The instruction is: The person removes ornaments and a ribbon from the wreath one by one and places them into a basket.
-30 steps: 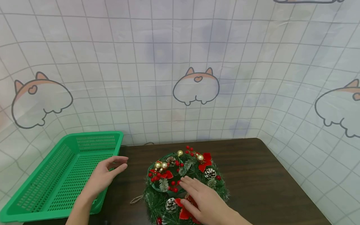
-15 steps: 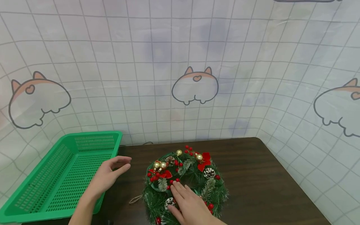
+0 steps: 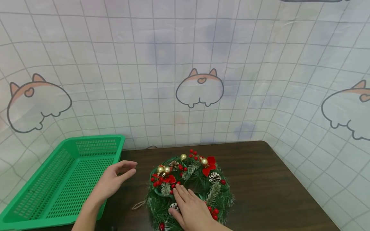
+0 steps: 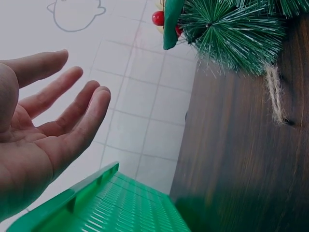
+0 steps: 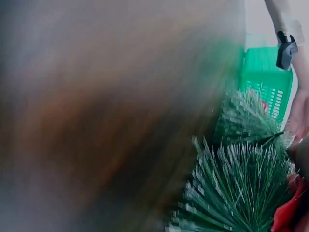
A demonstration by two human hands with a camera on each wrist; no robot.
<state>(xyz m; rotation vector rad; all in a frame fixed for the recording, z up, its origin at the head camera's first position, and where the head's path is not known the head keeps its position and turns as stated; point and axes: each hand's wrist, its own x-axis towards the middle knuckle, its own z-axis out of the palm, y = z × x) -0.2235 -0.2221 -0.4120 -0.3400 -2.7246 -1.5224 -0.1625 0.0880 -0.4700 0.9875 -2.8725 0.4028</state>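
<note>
A green Christmas wreath (image 3: 228, 195) lies on the dark table, trimmed with gold baubles, red berries, red flowers and frosted pinecones. My right hand (image 3: 192, 208) rests flat over the wreath's near part, fingers straight, covering a red flower and part of a pinecone. In the right wrist view, pine needles (image 5: 236, 188) and a red petal (image 5: 287, 208) show beside the hand at the right edge. My left hand (image 3: 111, 181) hovers between the basket and the wreath, holding nothing. The left wrist view shows that hand (image 4: 53, 121) with fingers loosely bent, apart from the wreath.
A green plastic basket (image 3: 62, 219) with a slotted bottom stands on the left. A twine loop (image 3: 138, 205) sticks out from the wreath's left side onto the dark wooden table (image 3: 260, 179). A patterned cloth (image 3: 138, 89) hangs behind and at the right.
My right hand has shifted left and settled over the near red flower, uncovering berries and a sprig on the right. My left hand has drifted slightly right. The wreath stays in place.
</note>
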